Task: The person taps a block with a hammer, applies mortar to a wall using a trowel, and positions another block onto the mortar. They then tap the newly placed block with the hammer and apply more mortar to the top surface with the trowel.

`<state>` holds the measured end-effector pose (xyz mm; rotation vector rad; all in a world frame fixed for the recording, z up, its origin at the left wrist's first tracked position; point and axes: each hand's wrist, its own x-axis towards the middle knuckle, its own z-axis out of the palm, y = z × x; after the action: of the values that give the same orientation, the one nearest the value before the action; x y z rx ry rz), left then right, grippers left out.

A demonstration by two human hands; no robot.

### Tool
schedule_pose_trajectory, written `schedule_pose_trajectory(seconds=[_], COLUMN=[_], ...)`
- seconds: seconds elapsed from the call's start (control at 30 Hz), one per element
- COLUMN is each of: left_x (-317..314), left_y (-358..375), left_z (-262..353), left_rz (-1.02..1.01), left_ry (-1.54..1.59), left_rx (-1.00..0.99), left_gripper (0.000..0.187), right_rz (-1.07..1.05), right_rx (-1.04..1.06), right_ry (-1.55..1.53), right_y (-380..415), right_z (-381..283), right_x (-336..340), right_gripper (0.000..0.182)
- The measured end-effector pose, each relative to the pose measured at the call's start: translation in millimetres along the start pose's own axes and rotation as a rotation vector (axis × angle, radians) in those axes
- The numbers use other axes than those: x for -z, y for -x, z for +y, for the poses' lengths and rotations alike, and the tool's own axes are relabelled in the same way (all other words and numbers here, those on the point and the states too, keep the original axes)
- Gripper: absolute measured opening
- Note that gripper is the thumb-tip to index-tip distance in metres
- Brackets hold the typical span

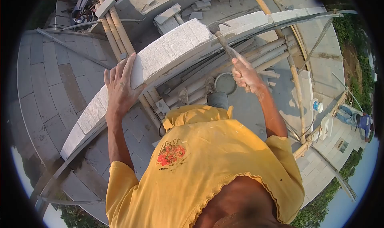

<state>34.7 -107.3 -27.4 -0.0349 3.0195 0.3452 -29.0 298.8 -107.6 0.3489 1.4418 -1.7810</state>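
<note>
Outdoor site, grey block walls. Curved wall (172, 48) crosses the scene from near left to far right, its top rough and white on the left and middle. Left hand (121, 84) open, fingers spread, pressed on the wall top, gripping nothing. Right hand (248, 75) closed round the handle of one hammer (225, 42), head at the white section's right end. Below: two shoes (183, 96), one round container (226, 83), several bamboo poles (294, 84). One person in blue (365, 125), far right.

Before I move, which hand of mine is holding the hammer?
Your right hand: its fingers close around the hammer, while your left hand lies spread on the white blocks.
</note>
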Motion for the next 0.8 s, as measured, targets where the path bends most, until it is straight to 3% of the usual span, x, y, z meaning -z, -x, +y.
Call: schedule_pose_trajectory(seconds=[0.1, 0.23, 0.37, 0.4, 0.5, 0.53, 0.6, 0.67, 0.73, 0.8], left_x=[-3, 0, -1, -5, 2, 8, 28, 51, 61, 62], left_y=[3, 3, 4, 4, 7, 12, 34, 76, 117, 158], left_z=[-2, -6, -8, -7, -12, -15, -30, -73, -122, -161], left_rz=[-0.011, -0.016, 0.007, -0.006, -0.01, -0.012, -0.008, 0.018, -0.01, -0.087], left_ry=[0.003, 0.0, -0.003, 0.011, 0.046, 0.072, 0.13, 0.053, -0.004, -0.044], left_rx=[-0.008, -0.016, -0.042, -0.048, -0.024, -0.01, 0.091, 0.249, 0.397, 0.501], left_gripper=[0.104, 0.105, 0.106, 0.106, 0.11, 0.112, 0.12, 0.123, 0.122, 0.118], right_rz=[0.117, 0.371, 0.111, 0.156, 0.176, 0.269, 0.503, 0.575, 0.502, 0.451], right_rx=[0.132, 0.369, 0.001, 0.038, 0.17, 0.198, 0.257, 0.271, 0.423, 0.737], right_ry=[0.001, -0.497, -0.099, -0.013, -0.105, -0.178, -0.079, 0.22, 0.439, 0.862], right_y=[-1, -42, -7, -10, -10, -5, 18, 55, 85, 87], right_z=[-11, 4, 24, 22, 23, 24, 33, 60, 81, 70], right_x=[17, 41, -23, -11, -8, -13, -18, -11, -28, -52], right_gripper=[0.065, 0.061, 0.054, 0.059, 0.053, 0.046, 0.041, 0.049, 0.053, 0.056])
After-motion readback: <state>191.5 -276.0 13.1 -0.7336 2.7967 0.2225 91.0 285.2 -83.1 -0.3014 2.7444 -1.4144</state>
